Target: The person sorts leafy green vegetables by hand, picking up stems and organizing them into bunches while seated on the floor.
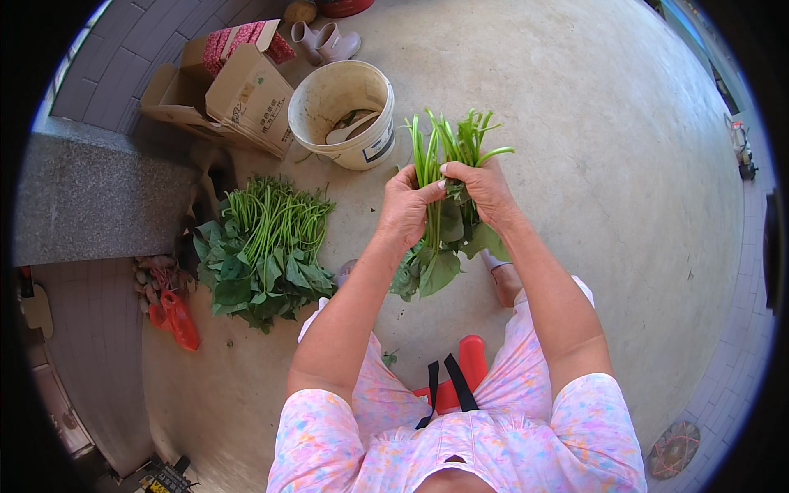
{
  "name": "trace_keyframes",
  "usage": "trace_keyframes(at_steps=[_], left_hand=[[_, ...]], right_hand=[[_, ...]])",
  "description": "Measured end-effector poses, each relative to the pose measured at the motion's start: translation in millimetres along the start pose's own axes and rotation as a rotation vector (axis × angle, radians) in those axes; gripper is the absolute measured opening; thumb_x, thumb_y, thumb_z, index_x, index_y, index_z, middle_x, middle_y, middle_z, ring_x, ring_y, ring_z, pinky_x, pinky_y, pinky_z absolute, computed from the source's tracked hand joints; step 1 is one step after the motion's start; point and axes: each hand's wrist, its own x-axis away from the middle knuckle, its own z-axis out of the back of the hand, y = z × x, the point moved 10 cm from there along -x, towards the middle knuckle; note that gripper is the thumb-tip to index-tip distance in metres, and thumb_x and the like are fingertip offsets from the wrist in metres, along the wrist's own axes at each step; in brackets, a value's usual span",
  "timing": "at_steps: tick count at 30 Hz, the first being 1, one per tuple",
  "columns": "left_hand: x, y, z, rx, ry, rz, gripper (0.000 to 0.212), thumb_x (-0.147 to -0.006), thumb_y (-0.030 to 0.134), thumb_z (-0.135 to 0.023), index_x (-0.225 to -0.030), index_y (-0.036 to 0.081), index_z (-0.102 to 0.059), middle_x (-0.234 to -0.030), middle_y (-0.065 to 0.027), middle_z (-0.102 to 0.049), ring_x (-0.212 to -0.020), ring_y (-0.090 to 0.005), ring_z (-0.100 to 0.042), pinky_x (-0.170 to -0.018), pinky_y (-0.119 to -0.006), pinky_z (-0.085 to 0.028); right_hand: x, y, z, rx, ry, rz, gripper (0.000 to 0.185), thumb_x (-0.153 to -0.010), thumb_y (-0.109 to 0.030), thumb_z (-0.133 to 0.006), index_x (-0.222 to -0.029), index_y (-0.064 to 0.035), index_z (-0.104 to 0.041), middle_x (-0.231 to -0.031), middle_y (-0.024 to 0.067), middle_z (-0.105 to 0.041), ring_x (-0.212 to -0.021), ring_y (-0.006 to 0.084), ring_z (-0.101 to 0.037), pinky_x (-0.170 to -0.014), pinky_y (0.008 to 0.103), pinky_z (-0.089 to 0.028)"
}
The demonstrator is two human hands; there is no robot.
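Note:
Between my knees, above the concrete floor, both hands hold long-stemmed leafy greens [439,271], stems pointing away from me and leaves hanging towards me. My left hand [407,206] is closed around some of the stems, its thumb across them. Close beside it on the right, my right hand [484,188] grips another part of the bunch, thumb and fingers near the stems' upper part. The two thumbs almost meet. On the floor to the left lies a large pile of the same greens [271,246], stems laid side by side with the leaves towards me.
A white plastic bucket [379,114] with a scoop-like thing inside stands ahead, left of my hands. Behind it are an open cardboard box [253,105] and mauve rubber boots [336,46]. A red plastic bag [180,323] lies by the stone step [105,197]. A red stool [473,357] shows beneath me.

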Motion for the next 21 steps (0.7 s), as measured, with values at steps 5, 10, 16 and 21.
trace_keyframes(at_steps=[5, 10, 16, 21], left_hand=[[-1.7, 6.5, 13.7, -0.023, 0.07, 0.01, 0.02, -0.07, -0.005, -0.06, -0.088, 0.001, -0.053, -0.075, -0.0038, -0.056, -0.061, -0.0106, -0.051, -0.056, -0.024, -0.044], [-10.3, 25.6, 41.5, -0.09, 0.133, -0.062, 0.016, -0.073, -0.001, -0.06, -0.086, 0.001, -0.052, -0.071, -0.0039, -0.054, -0.06, -0.0129, -0.051, -0.054, -0.026, -0.043], [-9.6, 71.6, 86.6, -0.056, 0.268, -0.168, 0.012, -0.075, 0.002, -0.059, -0.083, 0.002, -0.051, -0.068, -0.0051, -0.052, -0.058, -0.0153, -0.05, -0.052, -0.027, -0.042], [-1.5, 90.9, 121.5, 0.04, 0.37, -0.197, 0.009, -0.077, 0.002, -0.057, -0.083, 0.002, -0.051, -0.068, -0.0055, -0.051, -0.061, -0.0165, -0.05, -0.055, -0.03, -0.041]], right_hand=[[-3.0, -6.5, 7.2, 0.016, 0.008, -0.004, 0.007, -0.065, -0.002, -0.059, -0.072, 0.0007, -0.059, -0.063, 0.0024, -0.056, -0.054, 0.0086, -0.049, -0.049, 0.0221, -0.038], [-7.4, -12.4, 26.6, -0.036, 0.046, -0.001, 0.005, -0.068, -0.002, -0.058, -0.071, 0.0015, -0.06, -0.065, 0.0053, -0.058, -0.055, 0.0099, -0.05, -0.051, 0.0233, -0.041], [-12.3, -8.7, 61.6, -0.341, 0.136, -0.134, 0.008, -0.072, -0.006, -0.056, -0.078, -0.0004, -0.055, -0.072, 0.0083, -0.058, -0.054, 0.0142, -0.052, -0.055, 0.0291, -0.046], [-13.8, -9.2, 93.6, -0.554, 0.215, -0.122, 0.006, -0.073, -0.006, -0.055, -0.076, -0.0016, -0.055, -0.071, 0.0079, -0.057, -0.053, 0.0141, -0.051, -0.055, 0.0288, -0.045]])
